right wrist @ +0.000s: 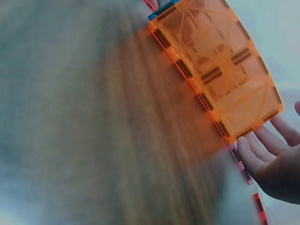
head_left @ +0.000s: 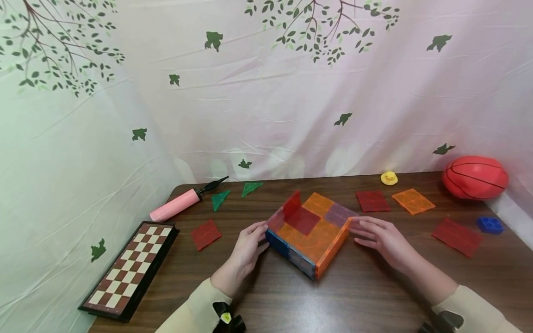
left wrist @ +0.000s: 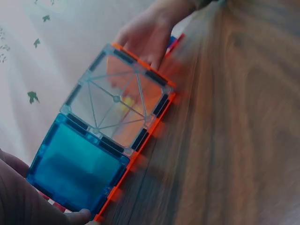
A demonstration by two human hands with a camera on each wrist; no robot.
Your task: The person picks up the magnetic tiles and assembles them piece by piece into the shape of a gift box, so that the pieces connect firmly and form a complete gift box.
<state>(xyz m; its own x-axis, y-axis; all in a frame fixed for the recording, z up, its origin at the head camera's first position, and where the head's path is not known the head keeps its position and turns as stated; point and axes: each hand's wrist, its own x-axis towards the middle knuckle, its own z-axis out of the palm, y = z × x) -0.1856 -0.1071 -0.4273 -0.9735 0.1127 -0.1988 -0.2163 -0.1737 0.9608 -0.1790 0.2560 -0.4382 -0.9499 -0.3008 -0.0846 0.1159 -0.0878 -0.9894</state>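
A shallow box of translucent magnetic tiles (head_left: 314, 243) sits on the table before me, with orange, red and purple squares in its floor. A blue tile (left wrist: 77, 161) and a clear tile (left wrist: 115, 98) form its front left wall. Orange tiles (right wrist: 220, 65) make the front right wall, and a red tile (head_left: 292, 206) stands upright at the back left. My left hand (head_left: 245, 247) grips the left corner between thumb and fingers. With fingers nearly straight, my right hand (head_left: 385, 240) touches the right corner; its fingertips are partly hidden behind the orange wall in the right wrist view.
Left of the box are a chessboard (head_left: 129, 270), a pink pump (head_left: 176, 206), a red tile (head_left: 206, 234) and green triangles (head_left: 220, 200). At right lie red tiles (head_left: 458, 236), an orange tile (head_left: 413, 201), a blue block (head_left: 490, 225), a rubber duck (head_left: 389, 178) and a red ball (head_left: 474, 178).
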